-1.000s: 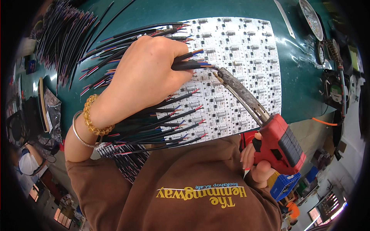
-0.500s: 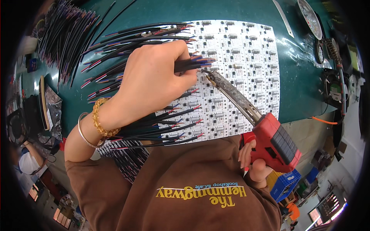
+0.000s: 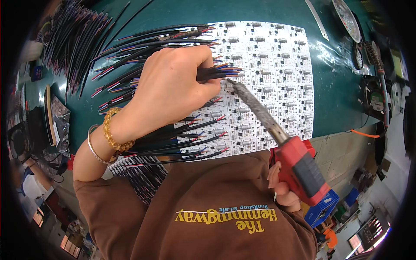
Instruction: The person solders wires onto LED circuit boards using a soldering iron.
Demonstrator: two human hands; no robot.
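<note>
My left hand [image 3: 175,78] is closed round several black-sleeved cables [image 3: 207,74], pinched between thumb and index finger. Their bared coloured wire ends [image 3: 229,70] stick out to the right over a white sheet of circuit boards [image 3: 268,86]. My right hand [image 3: 284,188] grips a soldering iron [image 3: 299,167] with a red and black pistol handle. The iron's grey barrel slants up to the left, and its tip is close below the wire ends; whether they touch I cannot tell. More black cables [image 3: 203,143] lie along the sheet's left side, above and below my left hand.
A big bundle of cables [image 3: 71,43] lies at the table's far left. At the far right are a steel ruler [image 3: 317,19], a round dish [image 3: 346,19], a coiled iron holder [image 3: 373,56] and a small fan [image 3: 373,97]. Another person [image 3: 37,184] is at the lower left.
The soldering iron's handle has swung down and slightly left, turning the barrel steeper. My left hand stays nearly in place, with the held wire ends fanned slightly differently.
</note>
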